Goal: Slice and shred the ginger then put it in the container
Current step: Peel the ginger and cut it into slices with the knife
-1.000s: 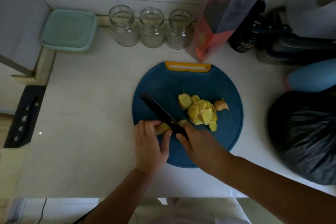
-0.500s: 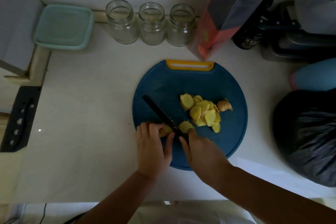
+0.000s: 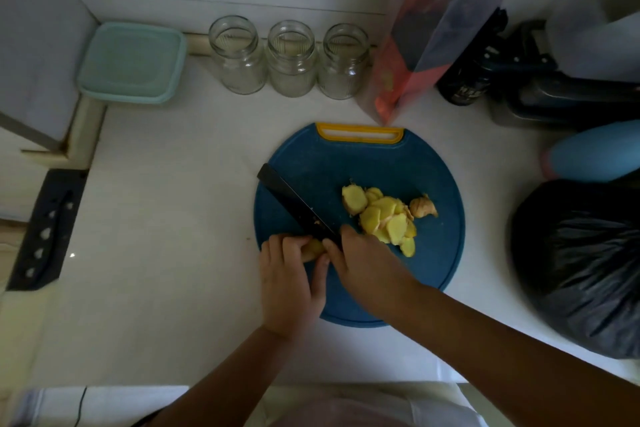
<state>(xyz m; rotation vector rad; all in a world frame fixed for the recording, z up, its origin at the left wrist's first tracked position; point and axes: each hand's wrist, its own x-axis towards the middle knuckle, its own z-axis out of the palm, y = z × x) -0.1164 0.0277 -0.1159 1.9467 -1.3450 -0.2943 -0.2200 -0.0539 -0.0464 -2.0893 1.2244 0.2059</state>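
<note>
Right grip (image 3: 367, 263) holds knife (image 3: 294, 204) diagonal, tip far-left.

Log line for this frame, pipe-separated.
phase: slicing | left hand holds ginger piece | right hand grips black knife | ginger slices piled on blue cutting board | nothing shredded yet

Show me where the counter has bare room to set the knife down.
Widest bare counter lies left of the cutting board, bordered by the jars, teal container and black slotted holder. The board's far part is bare too. Crowded: right side, with the black bag and blue object.
</note>
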